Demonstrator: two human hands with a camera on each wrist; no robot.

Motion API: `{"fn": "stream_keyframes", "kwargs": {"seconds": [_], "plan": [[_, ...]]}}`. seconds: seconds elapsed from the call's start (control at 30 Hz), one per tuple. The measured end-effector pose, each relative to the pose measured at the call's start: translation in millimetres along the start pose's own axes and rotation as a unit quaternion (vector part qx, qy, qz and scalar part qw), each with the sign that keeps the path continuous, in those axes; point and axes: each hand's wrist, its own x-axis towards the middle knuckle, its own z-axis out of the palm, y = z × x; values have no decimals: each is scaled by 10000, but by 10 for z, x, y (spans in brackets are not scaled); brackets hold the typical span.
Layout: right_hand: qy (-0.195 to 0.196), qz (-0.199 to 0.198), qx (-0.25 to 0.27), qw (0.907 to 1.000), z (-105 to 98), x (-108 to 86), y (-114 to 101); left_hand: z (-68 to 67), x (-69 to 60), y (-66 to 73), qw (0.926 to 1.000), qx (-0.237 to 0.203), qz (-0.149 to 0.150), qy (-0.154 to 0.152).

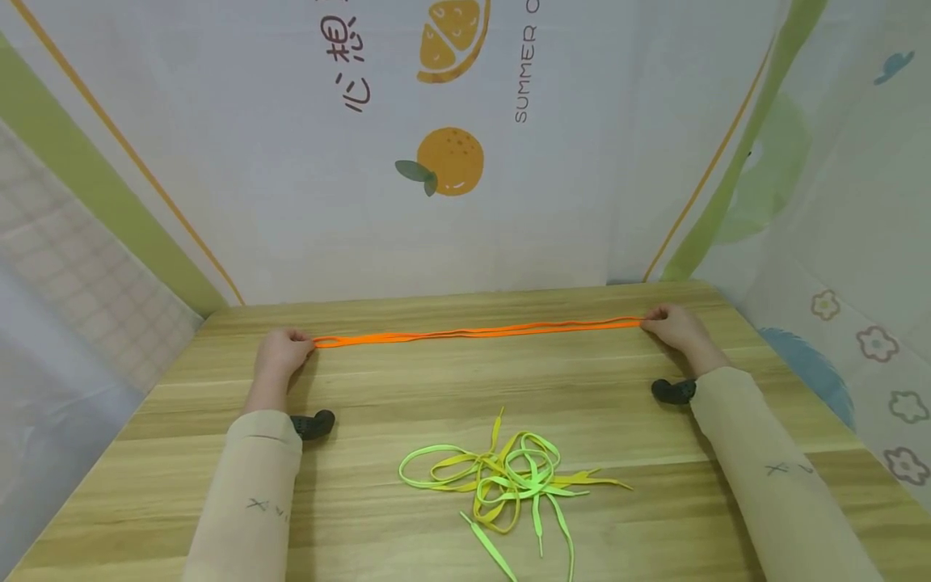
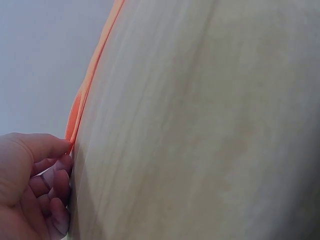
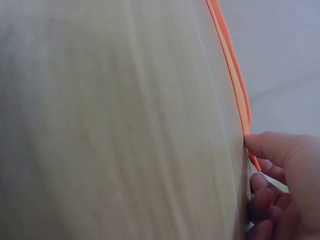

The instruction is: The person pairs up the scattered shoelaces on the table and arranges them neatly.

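Observation:
An orange shoelace (image 1: 465, 332), doubled into two strands, stretches nearly straight from side to side near the table's back edge. Its left end is pinched between thumb and fingers of my left hand (image 1: 284, 354); in the left wrist view the lace (image 2: 92, 65) runs up and away from the fingertips. My right hand (image 1: 676, 330) pinches the other end, and in the right wrist view a short bit of orange lace (image 3: 255, 163) pokes out below the thumb. Nearer to me lie tangled yellow (image 1: 452, 472) and light green shoelaces (image 1: 425, 449), apart from both hands.
The wooden table (image 1: 364, 517) meets a white printed cloth (image 1: 545, 226) at the back, with more cloth at both sides. A black wrist device (image 1: 314, 425) sticks out from the left sleeve, and another black device (image 1: 672, 392) from the right.

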Motion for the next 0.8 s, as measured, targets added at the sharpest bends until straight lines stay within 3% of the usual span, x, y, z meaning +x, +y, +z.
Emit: {"fn": "stream_keyframes", "kwargs": {"seconds": [0.27, 0.57, 0.8], "plan": [[-156, 64, 130, 9998, -50, -10, -15, -23, 8, 4, 10000, -3, 40, -75], [-400, -119, 451, 9981, -130, -44, -10, -89, 24, -19, 9971, -626, 165, -393], [-537, -275, 532, 9968, -211, -104, -99, -181, -34, 22, 9941, -813, 220, -676]]}}
